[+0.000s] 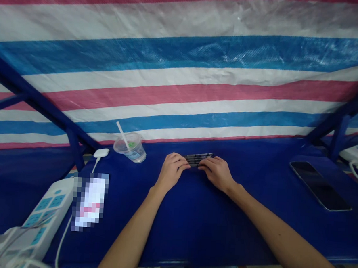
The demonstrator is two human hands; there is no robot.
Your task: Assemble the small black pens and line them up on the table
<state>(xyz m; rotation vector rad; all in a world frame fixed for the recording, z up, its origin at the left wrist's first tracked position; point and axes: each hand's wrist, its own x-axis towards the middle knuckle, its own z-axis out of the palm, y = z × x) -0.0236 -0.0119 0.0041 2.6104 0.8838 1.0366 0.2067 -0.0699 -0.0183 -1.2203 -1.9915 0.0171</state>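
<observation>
A bundle of dark slender rods [198, 159] lay near the far edge of the blue-covered counter [209, 233] — the left hand [172, 171] and right hand [217, 173] gripped its two ends, fingers curled inward. A plastic cup [131, 147] stood just left; a phone [319, 186] lay well right.

A makeshift work stall. A striped woven tarpaulin [182, 85] hung behind a blue metal frame [32, 92] and a blue-covered bench [209, 229], which carried a power strip [45, 219], a smartphone [319, 186] and a plastic drinking cup [131, 147].
</observation>
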